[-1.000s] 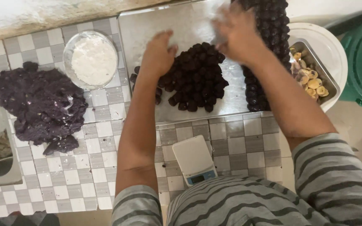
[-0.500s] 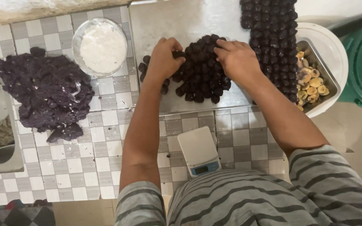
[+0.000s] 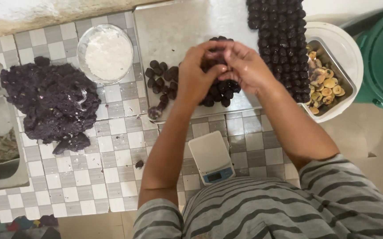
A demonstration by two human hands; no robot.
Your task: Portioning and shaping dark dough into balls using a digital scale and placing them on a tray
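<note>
The metal tray [image 3: 174, 31] is a dull, brushed sheet, smudged and faintly reflective. The dark purple dough balls [image 3: 280, 40] on it look smooth and matt, while the purple dough mass [image 3: 50, 104] on the counter is rough, lumpy and crumbly. The checked counter covering [image 3: 90, 168] has a smooth, slightly glossy finish, like plastic sheeting. The glass bowl [image 3: 85, 44] is clear and shiny, its white flour [image 3: 107, 55] powdery and matt. The small scale [image 3: 211, 157] is smooth white plastic. The steel pan [image 3: 333, 62] gleams, set in a matt white plastic bucket [image 3: 346, 44]. The striped shirt [image 3: 289, 208] is soft knit cloth.
</note>
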